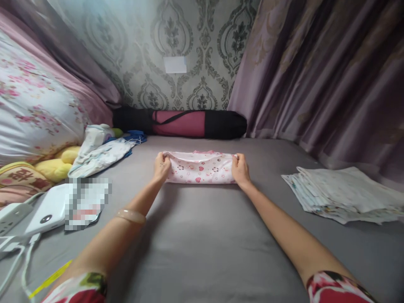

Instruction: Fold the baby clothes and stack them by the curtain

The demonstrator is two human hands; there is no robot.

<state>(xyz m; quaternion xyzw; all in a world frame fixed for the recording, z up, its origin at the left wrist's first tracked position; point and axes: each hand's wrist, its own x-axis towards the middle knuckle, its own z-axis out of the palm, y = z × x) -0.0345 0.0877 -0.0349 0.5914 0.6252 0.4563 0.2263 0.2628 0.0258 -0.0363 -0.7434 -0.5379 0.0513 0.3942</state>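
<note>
Between my two hands stretches a white and pink cloth (202, 170) printed with hearts and flowers; whether it is a garment I cannot tell. My left hand (162, 166) is closed on its upper left corner. At the upper right corner, my right hand (241, 169) grips it with thumb and fingers pressed together. The cloth's top edge sags in the middle, and its lower part hangs just over or touches the grey bed sheet (202, 235). A pale bangle (131, 216) circles my left wrist.
To the right lies a stack of folded cloths (344, 193). A black and maroon long bag (179, 123) rests along the wall. On the left are a crumpled patterned cloth (101, 155), a yellow plush toy (58, 164), a white power bank (52, 208) with cables, and a floral pillow (34, 92).
</note>
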